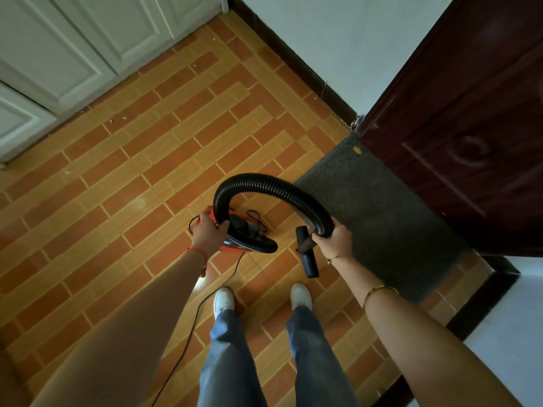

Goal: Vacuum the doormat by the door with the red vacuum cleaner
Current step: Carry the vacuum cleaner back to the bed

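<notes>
My left hand (207, 232) grips the red and black vacuum cleaner (249, 240) and holds it above the tiled floor. A black ribbed hose (264, 185) arches from the cleaner over to my right hand (335, 240), which grips the hose's end. A black nozzle tube (307, 255) hangs down from that end. The dark grey doormat (382, 212) lies on the floor to the right, in front of a dark red door (470, 127). A small yellow speck (357, 149) sits on the mat's far corner.
The vacuum's black power cord (205, 304) trails down past my left leg to the bottom of the view. White panelled cabinet doors (73, 54) stand at the upper left. A white wall with a dark skirting (293, 54) runs to the door. My white shoes (261, 299) stand on orange brick-pattern tiles.
</notes>
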The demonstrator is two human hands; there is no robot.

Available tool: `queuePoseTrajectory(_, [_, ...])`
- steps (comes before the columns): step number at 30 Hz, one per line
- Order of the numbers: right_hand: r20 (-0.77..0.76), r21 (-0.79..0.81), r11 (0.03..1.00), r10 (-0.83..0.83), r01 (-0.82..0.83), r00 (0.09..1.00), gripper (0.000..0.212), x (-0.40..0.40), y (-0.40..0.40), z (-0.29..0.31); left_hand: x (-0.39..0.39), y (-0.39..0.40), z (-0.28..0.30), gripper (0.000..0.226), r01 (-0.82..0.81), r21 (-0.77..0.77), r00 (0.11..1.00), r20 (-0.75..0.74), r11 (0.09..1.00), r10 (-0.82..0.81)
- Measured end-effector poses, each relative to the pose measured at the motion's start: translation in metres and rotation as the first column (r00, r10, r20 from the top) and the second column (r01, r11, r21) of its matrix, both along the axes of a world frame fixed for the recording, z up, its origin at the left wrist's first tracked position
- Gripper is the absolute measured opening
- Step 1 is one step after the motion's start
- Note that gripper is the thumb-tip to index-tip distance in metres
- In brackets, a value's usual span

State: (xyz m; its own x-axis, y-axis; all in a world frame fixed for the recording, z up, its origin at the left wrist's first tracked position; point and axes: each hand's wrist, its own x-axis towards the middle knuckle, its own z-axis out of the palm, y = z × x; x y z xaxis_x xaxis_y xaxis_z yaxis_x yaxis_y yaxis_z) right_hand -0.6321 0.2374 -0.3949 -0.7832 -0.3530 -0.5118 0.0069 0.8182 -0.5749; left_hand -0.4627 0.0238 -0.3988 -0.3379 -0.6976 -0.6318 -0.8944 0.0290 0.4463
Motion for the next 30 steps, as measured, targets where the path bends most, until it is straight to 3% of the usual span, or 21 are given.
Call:
queuePoseTrajectory(6, [-0.011, -0.021, 0.996, -0.084, 0.084, 0.996, 0.037, 0.023, -0.041, -0.025, 0.019, -0.02, -0.047, 0.042, 0.068, 0.157, 0.996, -0.062, 0.985, -0.059])
queuePoseTrajectory(12, [-0.048, -0.044, 0.991, -0.129, 0.127, 0.991, 0.036, 0.051, -0.066, -0.044, 0.044, -0.031, -0.084, 0.054, 0.081, 0.133, 0.996, -0.045, 0.988, -0.075])
queuePoseTrajectory(16, [-0.097, -0.043, 0.99, -0.141, 0.137, 0.985, 0.03, 0.066, -0.075, -0.056, 0.053, -0.042, -0.106, 0.059, 0.091, 0.208, 0.996, -0.039, 0.974, -0.085])
queuePoseTrajectory(20, [-0.141, -0.035, 0.992, -0.123, 0.119, 0.982, 0.031, 0.075, -0.082, -0.069, 0.047, -0.052, -0.126, 0.073, 0.007, 0.329, 0.998, -0.056, 0.944, 0.012])
queuePoseTrajectory(24, [-0.16, -0.06, 0.99, -0.139, 0.131, 0.977, 0.031, 0.08, -0.086, -0.086, 0.036, -0.049, -0.145, 0.067, -0.101, 0.402, 0.963, -0.19, 0.91, 0.191])
queuePoseTrajectory(30, [-0.19, -0.171, 0.974, -0.182, 0.15, 0.965, 0.035, 0.08, -0.091, -0.112, 0.026, -0.039, -0.16, 0.057, -0.068, 0.386, 0.928, -0.313, 0.92, 0.2])
